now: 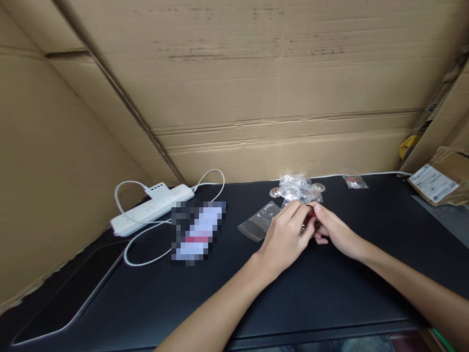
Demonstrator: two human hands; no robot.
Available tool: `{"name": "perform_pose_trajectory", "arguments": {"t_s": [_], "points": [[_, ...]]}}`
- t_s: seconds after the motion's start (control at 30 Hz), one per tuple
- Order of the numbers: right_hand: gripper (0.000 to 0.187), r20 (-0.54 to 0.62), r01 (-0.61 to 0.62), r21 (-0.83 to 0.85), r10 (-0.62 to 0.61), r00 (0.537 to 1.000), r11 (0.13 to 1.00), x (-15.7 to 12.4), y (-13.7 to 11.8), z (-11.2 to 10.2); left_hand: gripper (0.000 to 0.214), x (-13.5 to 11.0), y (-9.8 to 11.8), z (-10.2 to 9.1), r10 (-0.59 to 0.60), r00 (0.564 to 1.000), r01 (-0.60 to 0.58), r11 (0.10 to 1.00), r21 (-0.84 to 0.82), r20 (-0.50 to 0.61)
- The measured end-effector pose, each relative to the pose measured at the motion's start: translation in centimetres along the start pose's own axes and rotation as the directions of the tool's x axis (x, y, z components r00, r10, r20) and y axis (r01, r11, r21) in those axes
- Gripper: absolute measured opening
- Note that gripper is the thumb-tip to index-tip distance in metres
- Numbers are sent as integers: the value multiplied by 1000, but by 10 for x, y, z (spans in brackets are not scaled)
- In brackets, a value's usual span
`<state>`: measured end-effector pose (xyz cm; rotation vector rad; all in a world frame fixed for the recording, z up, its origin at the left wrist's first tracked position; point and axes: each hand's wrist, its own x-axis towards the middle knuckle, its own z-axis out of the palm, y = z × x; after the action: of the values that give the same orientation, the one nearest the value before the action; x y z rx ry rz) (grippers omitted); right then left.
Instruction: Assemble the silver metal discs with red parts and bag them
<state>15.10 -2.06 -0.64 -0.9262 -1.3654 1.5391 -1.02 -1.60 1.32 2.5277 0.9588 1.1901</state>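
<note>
My left hand (287, 232) and my right hand (335, 229) meet over the black table, fingers pinched together. Between their fingertips shows a small red item (313, 214), mostly covered by the fingers; its kind I cannot make out. Just beyond the hands lies a pile of clear plastic packets (295, 186). Round silvery discs with red marks stick out at its sides, one on the left (275, 192) and one on the right (319, 187). A flat clear plastic bag (258, 222) lies beside my left hand.
A white power strip (152, 210) with a looped white cable (137, 264) lies left, near a blurred-out phone-like object (200, 232). A dark tablet-like slab (73, 293) is at far left. Another small packet (354, 182) and a labelled brown parcel (439, 178) lie right. Cardboard walls (274, 73) enclose the table.
</note>
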Motion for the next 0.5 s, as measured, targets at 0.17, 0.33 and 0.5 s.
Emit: {"name": "perform_pose_trajectory", "arguments": {"t_s": [0.17,0.33,0.5], "points": [[35,31,73,-64,-71,997,995,-3,-6,3,9,0,3,0,-66,998,63,994,92,24],[34,29,109,-128,-106,994,986,-2,-9,-1,15,0,3,-1,-106,993,107,994,-4,43],[29,7,185,-292,-191,982,938,-2,-10,-5,16,1,1,1,-135,991,136,976,-169,21]]}}
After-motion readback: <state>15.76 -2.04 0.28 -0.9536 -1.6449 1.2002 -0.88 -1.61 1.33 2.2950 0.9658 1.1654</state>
